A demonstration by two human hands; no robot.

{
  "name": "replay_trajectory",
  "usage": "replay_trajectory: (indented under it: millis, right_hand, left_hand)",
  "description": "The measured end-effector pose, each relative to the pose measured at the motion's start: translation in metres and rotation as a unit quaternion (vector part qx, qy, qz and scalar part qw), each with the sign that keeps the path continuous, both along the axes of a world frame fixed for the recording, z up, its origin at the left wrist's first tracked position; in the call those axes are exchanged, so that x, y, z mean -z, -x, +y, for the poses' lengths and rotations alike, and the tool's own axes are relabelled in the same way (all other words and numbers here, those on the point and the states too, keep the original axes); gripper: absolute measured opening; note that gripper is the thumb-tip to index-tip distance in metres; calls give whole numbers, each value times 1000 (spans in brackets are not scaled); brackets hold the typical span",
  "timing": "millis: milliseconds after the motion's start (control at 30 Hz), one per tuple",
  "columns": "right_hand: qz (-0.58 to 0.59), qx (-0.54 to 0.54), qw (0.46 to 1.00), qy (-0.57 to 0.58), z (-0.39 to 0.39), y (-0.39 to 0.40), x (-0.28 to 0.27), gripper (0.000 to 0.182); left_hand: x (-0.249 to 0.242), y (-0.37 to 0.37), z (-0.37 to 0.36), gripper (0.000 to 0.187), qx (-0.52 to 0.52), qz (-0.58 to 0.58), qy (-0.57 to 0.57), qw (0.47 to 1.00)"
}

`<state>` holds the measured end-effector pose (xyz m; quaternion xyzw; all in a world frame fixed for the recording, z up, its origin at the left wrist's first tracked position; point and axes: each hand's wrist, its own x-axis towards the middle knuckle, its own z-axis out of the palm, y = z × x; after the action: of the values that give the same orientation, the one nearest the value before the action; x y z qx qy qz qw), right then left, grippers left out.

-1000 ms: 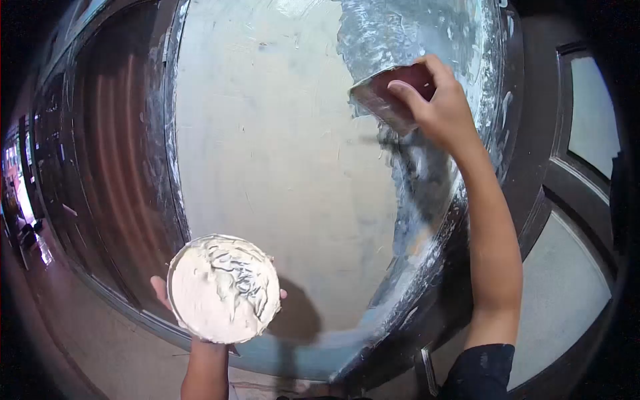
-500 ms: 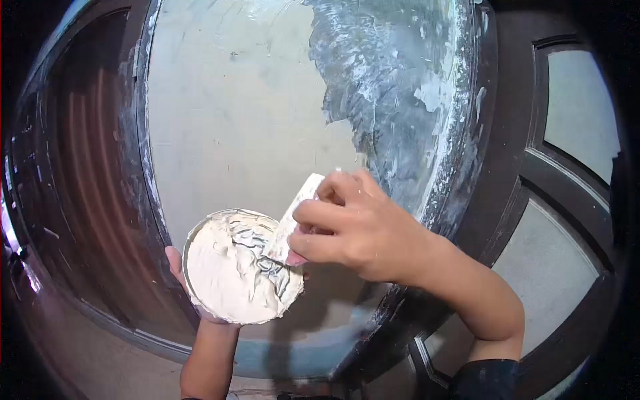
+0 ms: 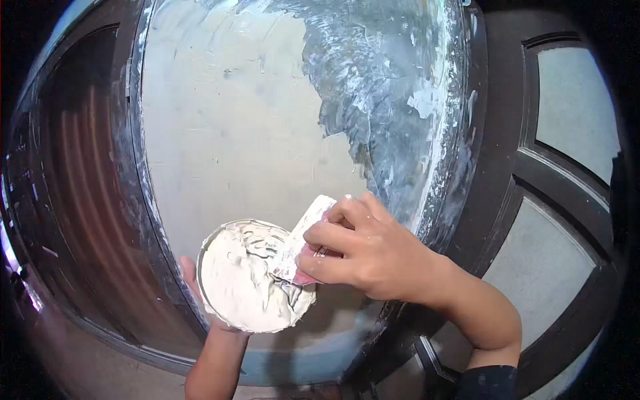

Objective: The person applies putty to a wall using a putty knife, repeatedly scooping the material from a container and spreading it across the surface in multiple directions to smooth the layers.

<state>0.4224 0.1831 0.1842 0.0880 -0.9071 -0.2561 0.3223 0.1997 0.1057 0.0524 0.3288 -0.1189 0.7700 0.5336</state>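
Observation:
My left hand [image 3: 212,310] supports a round tub [image 3: 204,293] from below and its left side, most of the fingers hidden beneath it. Thick cream-white putty [image 3: 233,287] fills the tub, with ridges and grooves on its right side. My right hand [image 3: 357,247] is closed around a flat, putty-coated spreader [image 3: 308,230] with a pink part near the fingers. The spreader is tilted, and its lower edge meets the putty at the tub's right side. White specks dot the right hand.
Behind the tub stands a wall panel [image 3: 227,147], smooth beige on the left, with a rough blue-grey patch [image 3: 373,87] at upper right. Dark framed panels [image 3: 83,187] flank it on the left, and a dark door with pale panes [image 3: 543,247] on the right.
Both hands, the tub and the spreader sit slightly lower and farther right in view. The spreader's edge remains at the putty. The wall has shifted slightly left in view.

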Motion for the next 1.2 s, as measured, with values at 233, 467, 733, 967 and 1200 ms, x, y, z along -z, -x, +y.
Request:
replay_trajectory:
  millis: [233,467,733,967,1200]
  right_hand:
    - [-27,30,999,10,0,0,-3,23]
    - [-22,30,999,15,9,7,-2,20]
    - [22,46,999,4,13,6,-14,22]
    - [132,68,988,42,35,0,-70,34]
    - [266,143,946,122,118,-18,-162,49]
  left_hand:
    - [3,-3,9,100,-30,48,22,998]
    - [8,-20,16,117,-58,83,130,986]
    - [-2,-25,10,119,-48,168,97,980]
    - [16,0,14,120,-2,92,112,989]
    - [21,7,7,109,-32,95,33,994]
